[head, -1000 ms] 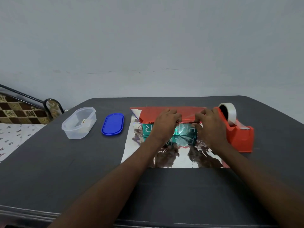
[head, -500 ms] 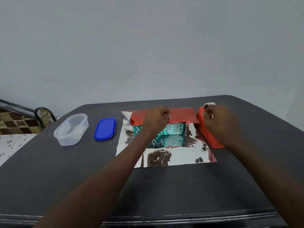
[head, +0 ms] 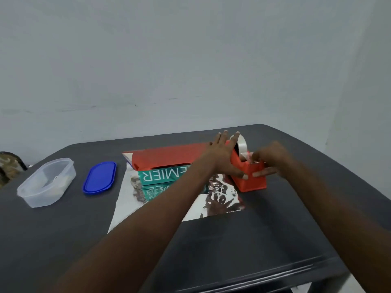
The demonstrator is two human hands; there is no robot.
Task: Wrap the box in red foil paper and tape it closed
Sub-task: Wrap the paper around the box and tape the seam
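The green rectangular cardboard box (head: pixel 161 175) is lying on the sheet of red foil paper (head: pixel 169 156), silver side up, on the dark grey counter (head: pixel 63 229). White letters "MIER" are showing upside down. The left hand (head: pixel 224 157), fingers straight, is pressing the orange plastic tape dispenser (head: pixel 248 176) just right of the box. The right hand (head: pixel 268 160) is pinching the clear tape end (head: pixel 249 157).

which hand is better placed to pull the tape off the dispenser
Right. The right hand already pinches at the tape end by the roll, while the left hand lies flat, bracing the red tape dispenser.
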